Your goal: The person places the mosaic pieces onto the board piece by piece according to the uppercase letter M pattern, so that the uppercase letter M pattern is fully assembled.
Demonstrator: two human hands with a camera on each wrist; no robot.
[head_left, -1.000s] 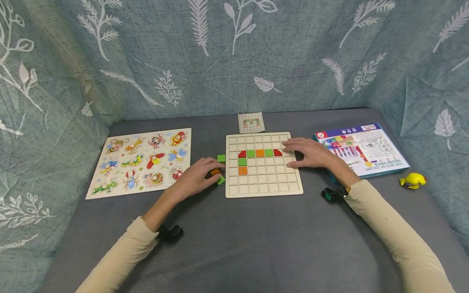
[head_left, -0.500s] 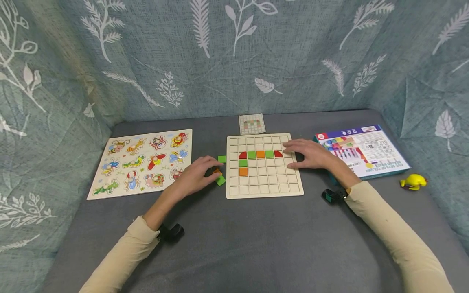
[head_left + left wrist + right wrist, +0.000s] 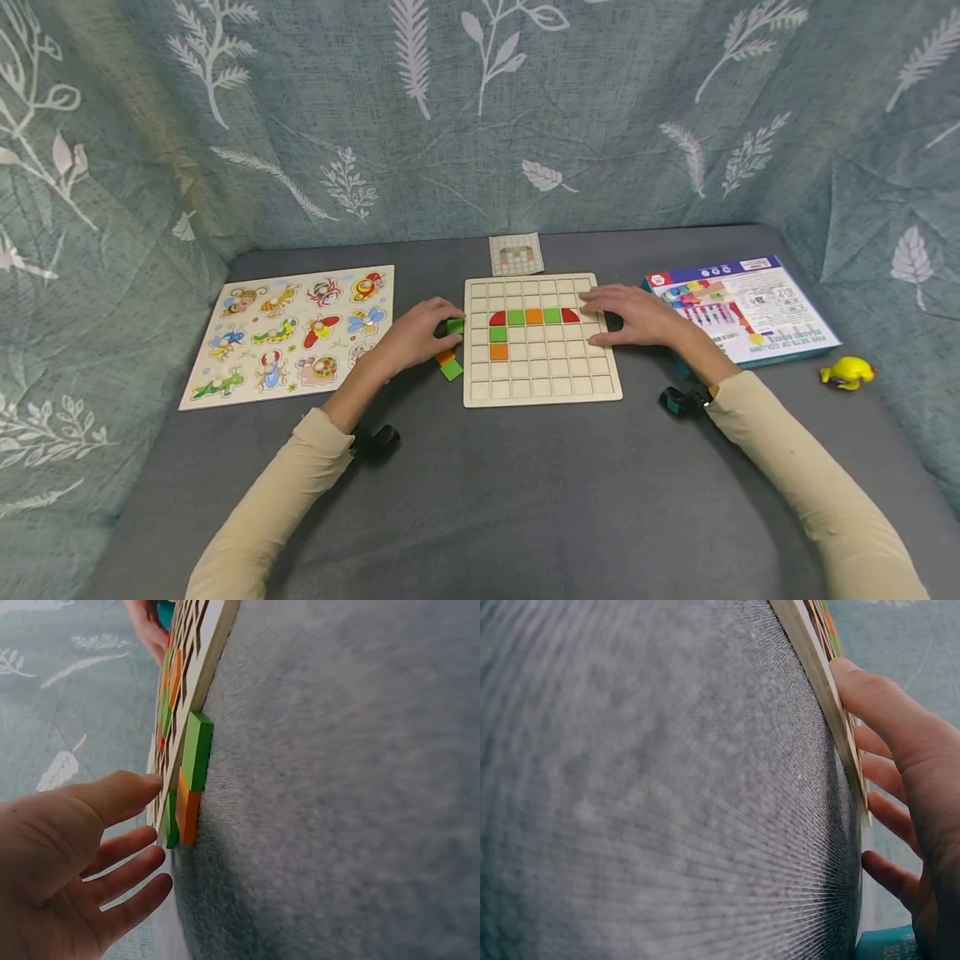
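A wooden grid board lies mid-table with red, green and orange pieces in an upside-down L. At its left edge, my left hand reaches with thumb and fingers spread either side of a green square tile. The left wrist view shows a gap between the thumb and fingers of my left hand, near that tile. Just below the hand are an orange tile and another green tile. My right hand rests on the board's right edge, fingers extended and lightly bent.
Behind the board lies a small pattern card. An insect puzzle board is on the left. To the right are a boxed set and a yellow toy. A leaf-patterned curtain closes off the back.
My left hand has moved up and slightly right, from the orange tile to the upper green tile, uncovering the orange one. My right hand stays on the board's edge.
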